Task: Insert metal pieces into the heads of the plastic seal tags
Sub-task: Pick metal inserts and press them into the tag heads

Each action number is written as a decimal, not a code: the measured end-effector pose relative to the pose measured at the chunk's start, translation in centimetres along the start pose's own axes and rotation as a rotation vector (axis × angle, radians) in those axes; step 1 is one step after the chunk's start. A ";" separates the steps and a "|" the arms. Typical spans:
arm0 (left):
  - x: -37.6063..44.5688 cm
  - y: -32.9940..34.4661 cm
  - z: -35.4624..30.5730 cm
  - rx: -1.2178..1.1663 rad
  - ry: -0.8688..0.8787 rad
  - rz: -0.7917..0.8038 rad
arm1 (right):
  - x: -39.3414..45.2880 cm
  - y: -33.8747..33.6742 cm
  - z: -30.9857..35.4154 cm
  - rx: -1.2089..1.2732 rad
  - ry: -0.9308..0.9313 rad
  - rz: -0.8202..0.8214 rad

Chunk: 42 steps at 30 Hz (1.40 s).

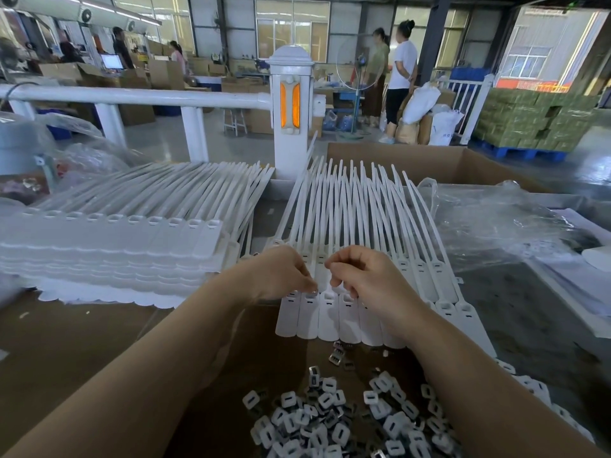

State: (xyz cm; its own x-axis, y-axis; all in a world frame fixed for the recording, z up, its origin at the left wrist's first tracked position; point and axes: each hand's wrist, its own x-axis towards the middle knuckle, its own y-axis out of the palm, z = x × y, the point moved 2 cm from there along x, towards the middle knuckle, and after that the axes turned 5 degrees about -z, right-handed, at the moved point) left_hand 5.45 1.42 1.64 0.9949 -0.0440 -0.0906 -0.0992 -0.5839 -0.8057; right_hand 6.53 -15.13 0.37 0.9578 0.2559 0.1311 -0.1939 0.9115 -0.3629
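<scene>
A row of joined white plastic seal tags [330, 320] lies in front of me, heads near, straps fanning away. Both hands hover over the tag heads with curled fingers. My left hand [281, 272] pinches something small at its fingertips, just above a tag head. The fingertips of my right hand [357, 271] press down on the heads beside it; whether they hold a piece is hidden. A heap of small metal pieces [350, 421] with white faces lies close to me between my forearms.
A tall stack of more white tag sheets [112, 249] sits at the left. Crumpled clear plastic [502, 226] and an open cardboard box [429, 161] are at the right and behind. A white railing post [291, 107] stands beyond the table; people stand far back.
</scene>
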 end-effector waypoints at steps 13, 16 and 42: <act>0.0 -0.1 -0.1 0.026 -0.045 0.034 | 0.2 0.0 -0.1 -0.006 -0.003 0.006; 0.1 -0.2 -0.1 0.030 -0.045 0.047 | 0.2 0.0 -0.1 -0.011 0.000 0.003; -0.2 -1.7 0.1 -0.359 -0.037 0.132 | 0.0 0.2 0.0 -0.137 -0.047 0.089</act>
State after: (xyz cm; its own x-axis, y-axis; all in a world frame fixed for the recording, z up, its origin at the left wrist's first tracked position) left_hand 5.40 2.52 2.97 0.9720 -0.1121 -0.2065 -0.2074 -0.8222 -0.5300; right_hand 6.53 -14.97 0.26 0.9267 0.3509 0.1347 -0.2432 0.8330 -0.4969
